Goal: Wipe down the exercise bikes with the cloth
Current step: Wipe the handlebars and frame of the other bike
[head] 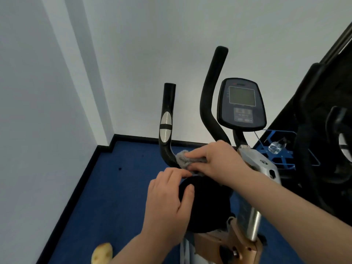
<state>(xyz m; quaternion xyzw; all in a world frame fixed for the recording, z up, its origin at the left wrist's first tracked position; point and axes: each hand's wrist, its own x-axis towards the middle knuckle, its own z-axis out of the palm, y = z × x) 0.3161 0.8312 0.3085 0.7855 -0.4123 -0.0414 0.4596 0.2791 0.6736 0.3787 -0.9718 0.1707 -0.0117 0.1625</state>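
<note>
An exercise bike stands in front of me, with a black left handlebar point(167, 119), a taller curved black bar point(211, 96) and a grey console point(242, 105). My right hand point(215, 159) grips a grey fluffy cloth point(183, 159) and presses it on the base of the left handlebar. My left hand point(167, 204) rests on a round black part point(207, 204) below the handlebars, thumb and fingers curled around its edge. The silver post point(253, 212) runs down to the right.
White walls meet in a corner at the left. The floor is blue carpet point(114, 187) with a black skirting. A clear bottle point(276, 147) lies on a blue rack at the right, next to another black machine point(323, 130). A yellow object point(102, 253) lies on the floor.
</note>
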